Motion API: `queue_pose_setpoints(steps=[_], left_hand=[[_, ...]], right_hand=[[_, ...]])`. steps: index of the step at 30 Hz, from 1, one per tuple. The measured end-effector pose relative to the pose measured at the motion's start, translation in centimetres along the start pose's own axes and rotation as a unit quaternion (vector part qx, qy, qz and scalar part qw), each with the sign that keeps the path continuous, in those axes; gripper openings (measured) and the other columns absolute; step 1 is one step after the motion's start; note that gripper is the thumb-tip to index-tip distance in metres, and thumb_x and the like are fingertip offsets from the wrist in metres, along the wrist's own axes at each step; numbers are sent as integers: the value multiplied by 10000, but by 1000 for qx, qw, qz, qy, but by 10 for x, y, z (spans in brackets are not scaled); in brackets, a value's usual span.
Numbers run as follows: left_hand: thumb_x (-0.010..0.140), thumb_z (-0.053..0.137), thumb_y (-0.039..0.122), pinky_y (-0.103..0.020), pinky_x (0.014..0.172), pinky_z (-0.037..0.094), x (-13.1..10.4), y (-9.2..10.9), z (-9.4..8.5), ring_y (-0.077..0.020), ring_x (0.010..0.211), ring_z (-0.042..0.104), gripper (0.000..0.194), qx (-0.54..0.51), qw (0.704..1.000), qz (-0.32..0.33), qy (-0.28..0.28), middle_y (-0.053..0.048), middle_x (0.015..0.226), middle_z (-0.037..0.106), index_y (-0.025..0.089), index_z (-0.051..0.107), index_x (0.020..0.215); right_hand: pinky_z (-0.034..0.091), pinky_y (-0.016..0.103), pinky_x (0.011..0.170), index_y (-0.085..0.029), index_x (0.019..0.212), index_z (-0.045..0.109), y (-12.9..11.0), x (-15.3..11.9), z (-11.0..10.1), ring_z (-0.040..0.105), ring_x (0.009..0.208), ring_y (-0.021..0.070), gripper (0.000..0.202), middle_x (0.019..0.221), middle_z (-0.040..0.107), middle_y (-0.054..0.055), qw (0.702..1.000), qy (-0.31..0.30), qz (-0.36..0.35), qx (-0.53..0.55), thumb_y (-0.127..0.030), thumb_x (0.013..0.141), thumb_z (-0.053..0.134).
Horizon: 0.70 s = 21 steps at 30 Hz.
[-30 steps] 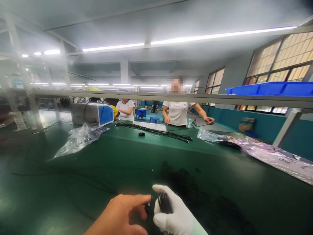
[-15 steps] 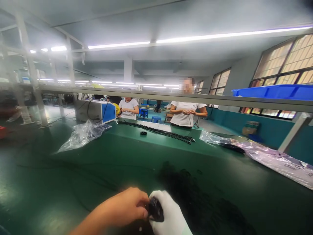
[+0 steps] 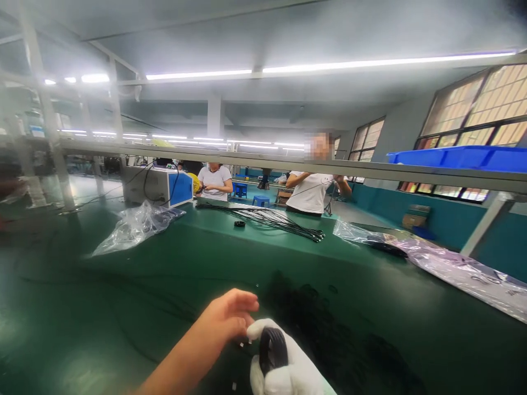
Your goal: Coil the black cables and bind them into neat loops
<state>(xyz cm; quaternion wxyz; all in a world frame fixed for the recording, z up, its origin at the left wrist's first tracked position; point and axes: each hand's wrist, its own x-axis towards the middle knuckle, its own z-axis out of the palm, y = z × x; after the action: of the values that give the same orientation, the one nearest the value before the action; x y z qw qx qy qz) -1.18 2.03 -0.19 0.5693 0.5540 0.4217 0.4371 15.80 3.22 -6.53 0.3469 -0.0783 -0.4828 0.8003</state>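
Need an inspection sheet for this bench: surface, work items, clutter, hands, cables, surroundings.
Surface: green tabletop, some glare.
Work items: black coil in the right hand; smaller black ring lying farther back.
Clutter: crumpled clear bag at left, plastic wrap at right, white bits near the hands; dark pile too blurred to identify.
Hands: right, white-gloved, gripping; left hand bare, beside it, grip unclear.
Cables: thin black strands fanned across the far side.
Surroundings: grey-blue machine, blue tray on a shelf rail, two co-workers opposite.
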Motion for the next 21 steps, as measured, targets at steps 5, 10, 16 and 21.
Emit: queue_pose_setpoints(steps=[5,10,16,21], left_hand=[[712,549,142,-269,778,446,-5,4,7,-171,882,571,370,245,968,63,-3,-27,970,616,261,701,1028],[626,635,221,-221,488,410,7,-5,2,-103,562,532,388,70,995,-66,-40,6,771,588,133,638,1004],[609,639,285,-216,405,401,16,-25,9,-94,421,492,302,35,994,-86,61,81,525,495,136,540,853],[650,587,345,-199,387,367,4,-43,15,-94,446,486,229,27,992,-100,73,43,534,530,150,518,747]], right_hand=[[414,199,529,-99,1103,536,-1,-6,2,574,582,108,491,695,627,45,997,33,49,46,-394,749,706],[498,213,538,-81,949,581,6,0,5,630,625,119,491,839,620,87,980,98,104,139,-558,849,525],[523,270,532,-195,1161,468,-3,5,10,598,782,190,591,916,598,45,974,156,68,-151,-274,651,756],[527,320,616,-171,1130,472,-7,2,9,616,818,207,574,1005,573,65,985,116,72,-103,-267,635,746]])
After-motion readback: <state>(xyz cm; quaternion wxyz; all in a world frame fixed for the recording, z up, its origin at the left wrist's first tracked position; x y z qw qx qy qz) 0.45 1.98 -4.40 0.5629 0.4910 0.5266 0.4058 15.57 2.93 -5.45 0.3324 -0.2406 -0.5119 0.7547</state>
